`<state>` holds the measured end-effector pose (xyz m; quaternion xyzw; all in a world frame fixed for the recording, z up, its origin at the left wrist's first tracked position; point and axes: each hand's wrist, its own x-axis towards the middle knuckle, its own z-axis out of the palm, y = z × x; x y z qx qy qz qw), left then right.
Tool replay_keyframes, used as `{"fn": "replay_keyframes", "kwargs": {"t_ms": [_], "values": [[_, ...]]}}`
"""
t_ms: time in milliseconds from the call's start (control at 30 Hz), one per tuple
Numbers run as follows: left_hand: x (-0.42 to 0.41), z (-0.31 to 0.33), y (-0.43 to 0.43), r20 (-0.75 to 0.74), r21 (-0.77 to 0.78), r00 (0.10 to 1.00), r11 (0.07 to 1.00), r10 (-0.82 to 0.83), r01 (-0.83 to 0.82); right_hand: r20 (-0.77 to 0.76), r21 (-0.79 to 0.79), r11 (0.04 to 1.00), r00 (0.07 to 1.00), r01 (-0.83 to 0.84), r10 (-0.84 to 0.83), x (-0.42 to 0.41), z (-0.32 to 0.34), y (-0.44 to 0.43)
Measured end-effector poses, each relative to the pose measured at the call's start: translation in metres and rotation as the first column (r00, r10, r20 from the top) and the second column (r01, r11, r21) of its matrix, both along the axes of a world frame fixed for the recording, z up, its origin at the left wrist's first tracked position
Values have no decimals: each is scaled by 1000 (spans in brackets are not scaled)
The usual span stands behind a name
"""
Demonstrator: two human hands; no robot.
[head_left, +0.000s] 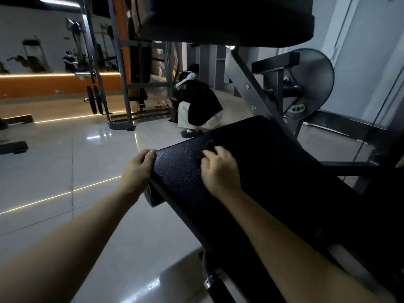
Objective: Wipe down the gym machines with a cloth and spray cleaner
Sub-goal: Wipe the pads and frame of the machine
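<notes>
One black pad (251, 167), left grip (138, 169) clasping its edge — right grip (218, 169) pinching blurred reddish cloth (209, 143)

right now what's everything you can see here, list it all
seat pad: one, black and textured, centre right, tilted
upper pad: one, black, top of view
cloth: one, dark reddish and blurred, on the seat pad at the right hand's fingers
machine strut: one, grey, slanting between the two pads
round disc: one, grey, right of the strut
rack: one, grey with orange, back left
weight plates: two, black, at the rack's left
crouching person: one, black top, pale trousers, white headset, mid floor
floor: pale glossy tiles
left hand: grips the seat pad's left edge
right hand: on the seat pad, holds the cloth
</notes>
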<state>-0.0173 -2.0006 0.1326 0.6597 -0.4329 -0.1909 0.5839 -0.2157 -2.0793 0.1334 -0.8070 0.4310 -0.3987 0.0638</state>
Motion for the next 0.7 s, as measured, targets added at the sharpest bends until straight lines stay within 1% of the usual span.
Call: {"fn": "replay_keyframes", "kwargs": {"t_ms": [33,100,200,233,267,300,333,400,433,467,533,600,633,700], "values": [[-1,1,0,-6,-5,1000,1000,-9,9,3,-7,998,998,-65,65,3,-5,19],[-5,4,-1,-25,-23,1000,1000,-17,17,-41,2,974,974,-225,225,7,-9,49],[-11,4,4,-52,-55,999,998,13,-16,-139,-22,868,861,-497,489,-1,-9,75],[-12,2,6,-58,-56,998,998,19,-22,-186,-31,830,819,-557,543,-9,-8,71],[-12,1,7,-55,-53,998,998,31,-34,-239,-56,817,802,-574,547,-19,-5,60],[-11,0,8,-41,-51,998,998,43,-45,-278,-78,835,817,-544,506,-29,-3,46],[-12,1,9,-30,-46,998,998,50,-51,-285,-80,880,857,-467,429,-39,-1,28],[-12,1,9,-28,-41,998,998,50,-51,-256,-60,977,949,-206,185,-63,1,-15],[-13,2,9,-30,-44,998,998,50,-51,-263,-28,998,963,-63,54,-78,2,-36],[-13,2,9,-30,-41,998,998,48,-49,-267,28,998,962,61,-52,-92,3,-53],[-12,1,9,-27,-37,999,998,47,-48,-222,155,966,960,208,-171,-101,7,-67],[-12,0,8,-44,-47,998,998,44,-46,-167,200,946,960,256,-224,-82,9,-52],[-12,-1,8,-45,-49,998,998,46,-49,-143,184,953,966,241,-216,-68,8,-37],[-16,-3,8,-72,-50,994,995,87,-91,-96,117,982,985,151,-140,-40,-1,-4]]}}
